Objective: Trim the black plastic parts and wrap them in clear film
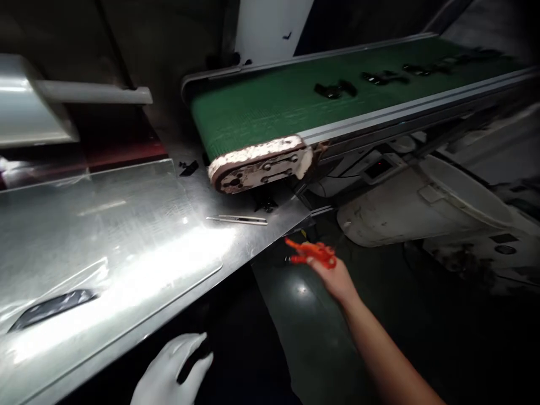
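My left hand (175,365), in a white glove, is at the bottom edge below the metal table (236,247). Its thumb and fingers curve apart around a dark gap, and I see nothing certain in it. Off the table's right edge, my bare right hand (331,275) is closed on an orange-red pliers-like tool (314,253). Two prongs of this tool point left; blur hides its finer shape. A slim craft knife (237,219) lies on the table near the conveyor's end. At the left, a clear bag with a dark part (54,308) rests on a transparent sheet (126,208).
A green conveyor belt (261,107) runs to the upper right, carrying several black parts (335,90). Small black pieces (188,167) lie beside its end. A large pale bin (392,208) stands beneath. A plastic film roll (34,104) is at the upper left.
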`<state>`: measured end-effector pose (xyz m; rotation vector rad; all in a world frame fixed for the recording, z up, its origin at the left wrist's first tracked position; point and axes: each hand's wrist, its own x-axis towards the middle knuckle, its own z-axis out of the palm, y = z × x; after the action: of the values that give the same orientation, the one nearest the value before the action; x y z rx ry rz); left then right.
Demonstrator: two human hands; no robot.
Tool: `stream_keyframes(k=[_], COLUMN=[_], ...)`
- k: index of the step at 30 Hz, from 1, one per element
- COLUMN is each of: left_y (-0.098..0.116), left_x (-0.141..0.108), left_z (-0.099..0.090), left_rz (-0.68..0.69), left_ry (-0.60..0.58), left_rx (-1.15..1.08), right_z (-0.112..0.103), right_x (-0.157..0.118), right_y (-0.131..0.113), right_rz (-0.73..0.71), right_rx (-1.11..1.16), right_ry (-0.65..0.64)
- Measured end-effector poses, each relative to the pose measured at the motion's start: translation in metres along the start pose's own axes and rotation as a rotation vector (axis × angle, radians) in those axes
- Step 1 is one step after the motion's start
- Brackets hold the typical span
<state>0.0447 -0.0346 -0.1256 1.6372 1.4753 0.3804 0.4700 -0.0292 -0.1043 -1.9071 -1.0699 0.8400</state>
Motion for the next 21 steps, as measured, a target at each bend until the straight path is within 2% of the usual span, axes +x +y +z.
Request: stream_keyframes(k=[2, 4, 6, 8, 11, 13, 15, 18, 21], left_y=[0.033, 0.059, 0.075, 0.082, 0.084, 0.084, 0.082, 0.078, 0.067], left_x=[-0.007, -0.01, -0.013, -0.017, -0.023, -0.026, -0.027, -0.031, -0.036], left_z=[-0.011, -0.023, -0.034, -0.043, -0.053, -0.058, -0.064, -0.071, -0.076], left_rz=[0.074, 0.18, 0.236, 0.235, 0.193, 0.172, 0.125, -0.055, -0.173], left_ry=[0.072, 0.128, 0.201, 0.267, 0.328, 0.33, 0.31, 0.286, 0.285], left_rx=[0.051, 0.086, 0.093, 0.082, 0.05, 0.01, -0.091, -0.42, -0.825], right_z=[0.007, 0.028, 0.053, 0.077, 0.109, 0.129, 0.151, 0.181, 0.203], right_x=[0.026, 0.048, 0.059, 0.054, 0.018, -0.017, -0.052, -0.092, -0.108], right_y=[0.006, 0.016, 0.022, 0.018, -0.009, -0.037, -0.07, -0.117, -0.152], right_rz=[-0.005, 0.032, 0.086, 0.115, 0.08, 0.021, -0.063, -0.225, -0.399], right_rx=[0.056, 0.088, 0.094, 0.085, 0.079, 0.11, 0.184, 0.34, 0.447], right_ry=[0.085, 0.096, 0.024, -0.13, -0.434, -0.618, -0.739, -0.772, -0.716])
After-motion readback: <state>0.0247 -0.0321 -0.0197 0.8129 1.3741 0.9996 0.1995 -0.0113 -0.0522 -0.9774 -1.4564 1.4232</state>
